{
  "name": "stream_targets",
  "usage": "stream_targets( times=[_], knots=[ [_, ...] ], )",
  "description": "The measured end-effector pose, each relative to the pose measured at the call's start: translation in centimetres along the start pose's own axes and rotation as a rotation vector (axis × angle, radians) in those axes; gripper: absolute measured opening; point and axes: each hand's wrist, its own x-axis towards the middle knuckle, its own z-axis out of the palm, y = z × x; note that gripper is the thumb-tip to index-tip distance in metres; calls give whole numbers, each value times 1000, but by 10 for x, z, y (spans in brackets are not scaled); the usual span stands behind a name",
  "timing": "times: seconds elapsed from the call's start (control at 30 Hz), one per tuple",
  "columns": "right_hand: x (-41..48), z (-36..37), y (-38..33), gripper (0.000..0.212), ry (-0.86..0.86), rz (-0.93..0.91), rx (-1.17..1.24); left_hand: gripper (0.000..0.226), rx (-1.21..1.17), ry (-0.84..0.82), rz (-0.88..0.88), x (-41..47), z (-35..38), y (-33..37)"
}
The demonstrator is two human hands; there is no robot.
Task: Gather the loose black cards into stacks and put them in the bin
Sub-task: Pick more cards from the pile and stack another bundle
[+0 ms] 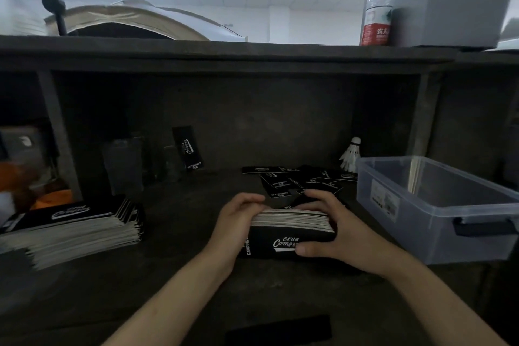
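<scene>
You are gripping a thick stack of black printed cards (289,230) on its long edge, low at the dark desk (182,275), with its long axis running 9 to 3 o'clock. Your left hand (238,222) is cupping the 9 o'clock end. Your right hand (334,233) is curling round the 3 o'clock end, thumb pressing the front face. The clear plastic bin (421,230) is sitting at 3 o'clock, nearer your right hand, showing no cards inside. Loose black cards (297,181) are lying at 12 o'clock.
</scene>
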Motion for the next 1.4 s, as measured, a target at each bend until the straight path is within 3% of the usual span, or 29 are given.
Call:
stream_targets(
  times=[0.07, 0.2, 0.27, 0.37, 0.47, 0.53, 0.63, 0.73, 0.87, 0.93, 1.03, 1.13, 1.27, 1.33, 1.4],
  knots=[
    [-3, 0, 1, 102, 32, -4, 1, 15, 22, 12, 5, 0, 0, 0],
    [-5, 8, 0, 54, 18, -38, -18, 11, 72, 51, 29, 1, 0, -4],
    [-5, 9, 1, 43, 55, -74, -6, 10, 27, 60, 30, 1, 0, -4],
    [-6, 9, 3, 42, 89, -111, -9, 31, 7, 6, 99, -5, 0, -1],
    [-6, 9, 3, 43, 102, -121, -15, 44, 210, -68, 212, -13, -1, -3],
    [-5, 8, 5, 45, 77, -113, 3, 47, 359, -129, 280, -12, -6, -2],
    [-5, 5, 6, 48, 15, -64, 6, 47, 670, -352, 347, -4, -24, 3],
    [-6, 1, 5, 55, -17, -49, 26, 43, 769, -441, 454, 0, -41, 13],
    [-2, -4, 14, 64, 281, 29, 283, 41, 658, -366, 425, 3, -78, 22],
    [3, -1, 18, 46, 424, 81, 344, 44, 603, -318, 400, 1, -96, 19],
    [24, -6, 23, 31, 549, 202, 194, 47, 554, -307, 390, -3, -103, 10],
    [57, -23, 23, 51, 478, 335, -68, 48, 552, -300, 409, 1, -104, 7],
    [94, -22, 15, 103, 203, 625, -541, 46, 543, -310, 406, 1, -105, 5],
    [109, -17, 9, 116, 168, 675, -623, 46, 522, -316, 400, 0, -105, 5],
    [123, -18, 5, 128, 190, 704, -540, 46, 519, -325, 395, 1, -105, 6]
  ],
)
